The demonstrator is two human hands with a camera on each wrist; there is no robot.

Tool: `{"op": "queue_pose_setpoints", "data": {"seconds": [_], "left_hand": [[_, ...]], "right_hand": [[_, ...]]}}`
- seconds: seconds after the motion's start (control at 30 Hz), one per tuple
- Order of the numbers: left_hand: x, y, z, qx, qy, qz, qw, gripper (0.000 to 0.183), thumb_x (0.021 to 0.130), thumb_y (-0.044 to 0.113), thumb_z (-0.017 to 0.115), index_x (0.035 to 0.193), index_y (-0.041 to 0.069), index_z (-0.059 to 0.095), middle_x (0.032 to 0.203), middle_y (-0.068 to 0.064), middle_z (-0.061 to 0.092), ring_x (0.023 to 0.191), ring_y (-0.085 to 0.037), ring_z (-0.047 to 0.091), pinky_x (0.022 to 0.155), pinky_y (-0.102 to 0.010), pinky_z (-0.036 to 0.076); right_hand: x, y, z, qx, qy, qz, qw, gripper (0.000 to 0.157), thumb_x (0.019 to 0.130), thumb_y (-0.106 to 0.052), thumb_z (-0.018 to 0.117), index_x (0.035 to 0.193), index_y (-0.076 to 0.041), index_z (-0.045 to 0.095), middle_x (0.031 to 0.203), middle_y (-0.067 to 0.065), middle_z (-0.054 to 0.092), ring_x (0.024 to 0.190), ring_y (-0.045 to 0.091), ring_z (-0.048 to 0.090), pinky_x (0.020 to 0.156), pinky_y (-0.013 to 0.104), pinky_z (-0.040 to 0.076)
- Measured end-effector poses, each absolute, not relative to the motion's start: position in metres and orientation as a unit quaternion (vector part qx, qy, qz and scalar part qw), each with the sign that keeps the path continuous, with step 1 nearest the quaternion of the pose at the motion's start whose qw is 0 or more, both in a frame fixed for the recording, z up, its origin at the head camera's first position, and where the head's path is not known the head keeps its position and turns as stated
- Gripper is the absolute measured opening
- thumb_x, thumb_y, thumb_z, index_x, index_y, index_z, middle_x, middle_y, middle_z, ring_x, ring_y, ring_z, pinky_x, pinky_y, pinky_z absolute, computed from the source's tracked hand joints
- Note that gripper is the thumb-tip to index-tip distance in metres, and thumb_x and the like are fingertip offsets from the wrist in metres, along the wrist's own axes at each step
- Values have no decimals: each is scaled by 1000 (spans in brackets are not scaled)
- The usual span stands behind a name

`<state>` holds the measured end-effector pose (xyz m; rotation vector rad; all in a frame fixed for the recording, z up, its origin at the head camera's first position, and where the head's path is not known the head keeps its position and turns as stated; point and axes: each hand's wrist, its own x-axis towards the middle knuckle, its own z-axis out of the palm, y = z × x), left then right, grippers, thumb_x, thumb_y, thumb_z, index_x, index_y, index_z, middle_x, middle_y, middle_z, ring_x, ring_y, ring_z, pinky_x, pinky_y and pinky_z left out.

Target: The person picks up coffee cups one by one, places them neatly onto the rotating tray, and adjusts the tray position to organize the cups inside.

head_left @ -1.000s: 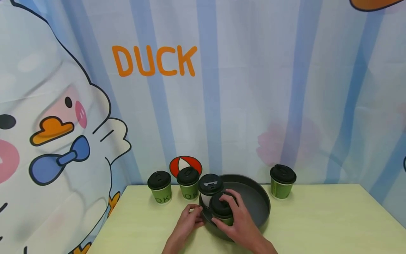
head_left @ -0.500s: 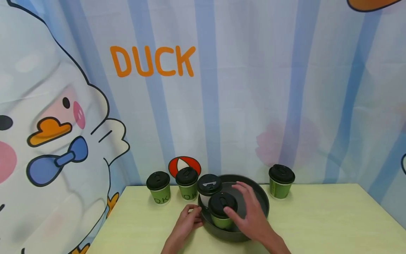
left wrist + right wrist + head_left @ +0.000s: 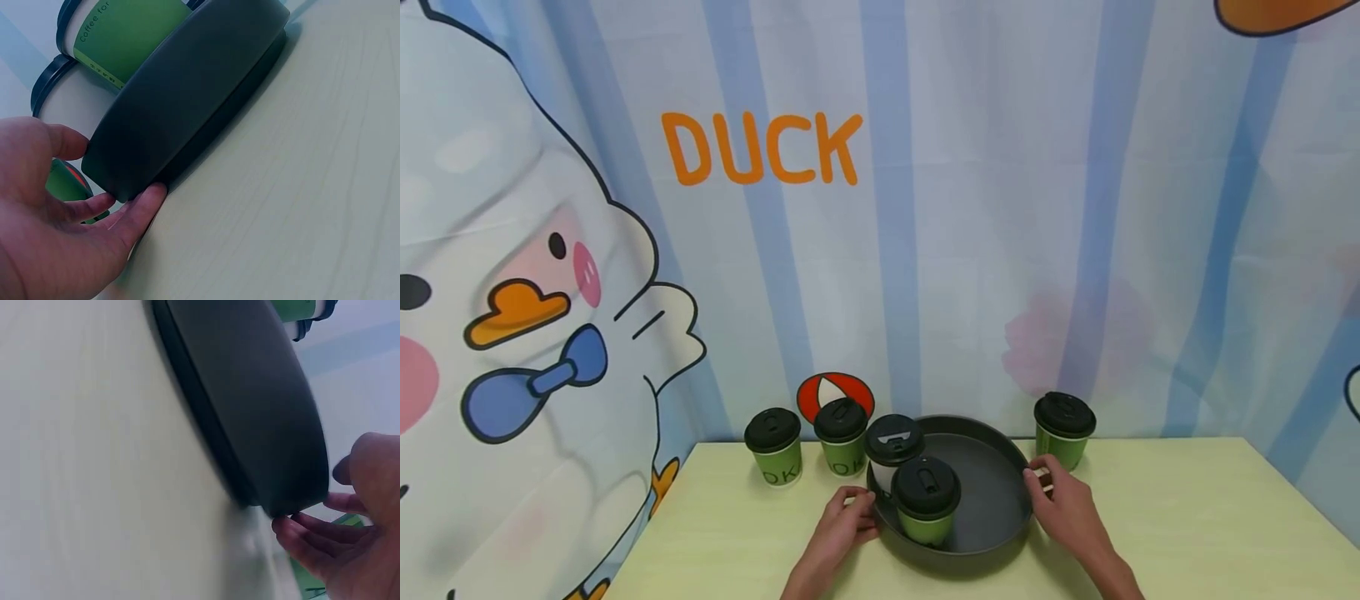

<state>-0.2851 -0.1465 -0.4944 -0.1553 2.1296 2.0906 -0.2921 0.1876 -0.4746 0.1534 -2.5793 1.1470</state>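
Note:
A round dark grey baking pan [image 3: 992,500] sits on the table between both hands. In it, at the left, stand a green paper cup [image 3: 927,527] with a black lid and, behind that, a white cup [image 3: 883,475] with a black lid. My left hand [image 3: 844,521] grips the pan's left side, thumb at the rim; in the left wrist view its fingers [image 3: 147,206] reach under the bottom edge. At the right side my right hand [image 3: 1067,504] holds the pan, its fingertips [image 3: 284,526] at the lower edge and its thumb close to the rim.
Two green lidded cups, a left one [image 3: 777,462] and one nearer the pan [image 3: 844,454], stand at the back left. Another green lidded cup [image 3: 1063,442] is behind my right hand. A duck-print curtain [image 3: 962,250] hangs along the pale table's [image 3: 1195,517] back edge.
My right hand has let go of the front green cup, leaving it in the pan, and moved right to the pan's right side. My left hand has stayed at the left side.

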Motion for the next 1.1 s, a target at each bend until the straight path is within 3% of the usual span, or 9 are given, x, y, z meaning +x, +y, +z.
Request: {"op": "queue_pose_setpoints", "data": {"seconds": [0.17,0.23,0.4,0.57,0.77,0.9,1.1], "left_hand": [[-286,-146,-496,-56,711,697,75,47,104,28,58,134,-6,46,110,-14,61,93,-19,62,83,-35,58],[-285,-146,-496,-58,712,696,75,47,104,29,58,134,-5,46,110,-14,61,93,-19,62,83,-35,58],[-285,-146,-496,-61,713,694,74,47,104,28,57,134,-6,46,109,-14,62,93,-18,62,82,-34,58],[-285,-146,-496,-60,713,695,74,47,105,29,57,135,-6,46,109,-14,62,93,-18,62,83,-35,58],[-286,-145,-497,-49,708,701,75,45,105,27,55,134,-6,45,110,-15,62,94,-19,62,85,-36,58],[-286,-145,-497,-49,708,701,75,45,106,26,55,134,-7,45,110,-15,61,95,-19,62,85,-36,58],[-286,-145,-496,-53,708,700,76,45,106,27,55,134,-6,45,110,-15,61,95,-19,62,85,-36,58]], "right_hand": [[-295,192,-485,20,-901,423,98,37,110,-26,51,129,3,63,109,20,73,98,32,71,87,53,54],[-296,192,-488,6,-893,442,81,41,110,-29,51,130,4,63,110,19,74,91,28,73,88,48,54],[-295,194,-490,-13,-824,567,13,45,109,-26,53,128,14,59,92,15,71,69,19,69,72,34,57],[-295,200,-490,14,-765,641,-63,47,110,-25,51,123,20,53,81,10,65,70,19,66,68,32,59],[-294,213,-489,56,-735,661,-139,54,111,-31,49,124,22,48,86,11,65,75,19,66,73,33,60],[-294,210,-490,27,-742,660,-115,61,111,-37,49,127,22,48,89,12,67,77,19,67,74,33,60],[-295,199,-493,-18,-766,641,-39,50,112,-32,48,116,17,59,82,10,67,73,19,67,69,32,59]]}}
